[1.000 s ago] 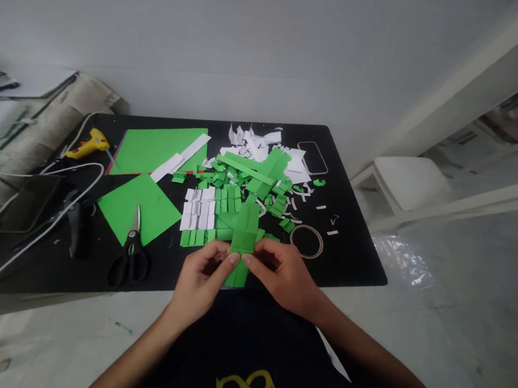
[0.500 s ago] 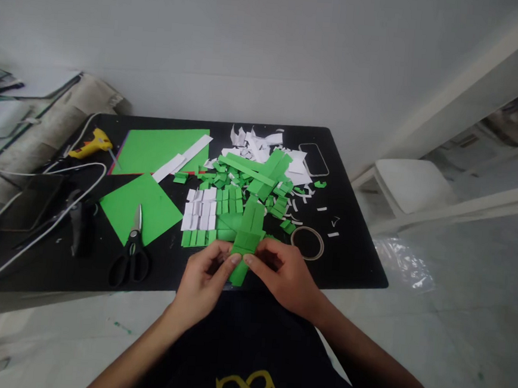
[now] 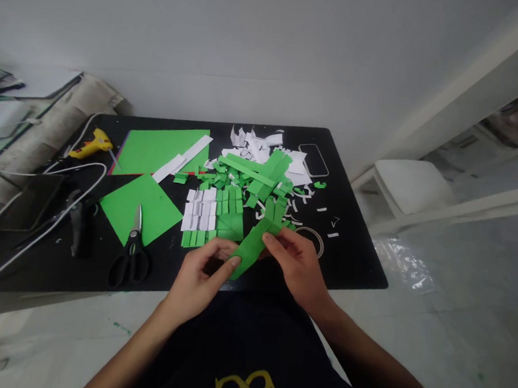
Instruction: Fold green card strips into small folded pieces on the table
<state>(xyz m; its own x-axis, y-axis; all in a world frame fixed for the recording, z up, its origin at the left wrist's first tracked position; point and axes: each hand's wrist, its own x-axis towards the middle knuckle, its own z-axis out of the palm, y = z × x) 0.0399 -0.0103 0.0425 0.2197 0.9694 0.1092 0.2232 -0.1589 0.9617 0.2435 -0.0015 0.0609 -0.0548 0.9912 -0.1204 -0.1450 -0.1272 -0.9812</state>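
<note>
A folded strip of green paper [image 3: 252, 245] is held slantwise between both hands over the table's front edge. Its lower left end is pinched by my left hand [image 3: 202, 271], thumb on top. My right hand [image 3: 295, 267] grips it farther up, thumb pressed on its face and the other fingers partly hidden behind. Just beyond the hands lie folded white paper pieces [image 3: 200, 209] and folded green pieces [image 3: 230, 200] in rows. Behind these, a pile of green paper scraps [image 3: 269, 174] covers part of some white scraps [image 3: 258, 145].
Black-handled scissors [image 3: 132, 256] lie partly on a green sheet [image 3: 145, 208] at left. Farther left are a yellow glue gun [image 3: 93, 144], a white cable [image 3: 100, 187] and a black tool [image 3: 77, 224]. A tape ring [image 3: 320, 242] sits behind my right hand; a phone-shaped frame [image 3: 314, 160] lies at back right.
The green strip has turned from nearly upright to a slant toward the upper right. My right hand has shifted up and right along it, away from my left hand, which stays nearly in place.
</note>
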